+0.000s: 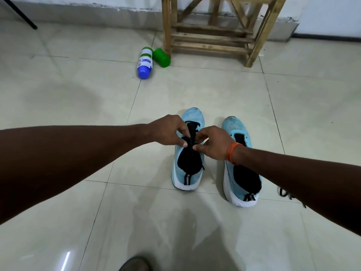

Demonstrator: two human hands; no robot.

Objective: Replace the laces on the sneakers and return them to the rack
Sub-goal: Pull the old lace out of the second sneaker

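Two light blue sneakers with black insides stand side by side on the tiled floor, toes pointing away from me. Over the left sneaker (188, 173) both hands work at its black lace (192, 130). My left hand (170, 132) pinches the lace from the left side, and my right hand (213, 142), with an orange band at the wrist, pinches it from the right. The right sneaker (237, 126) has no lace across its eyelets and is partly hidden by my right forearm. A loose black lace (284, 192) lies on the floor to its right.
A wooden rack (213, 32) stands against the far wall. Next to its left leg lie a white and blue bottle (145, 62) and a green cup (161, 57). A black pole foot (29, 23) is at the far left. My shoe tip (135, 264) shows at the bottom.
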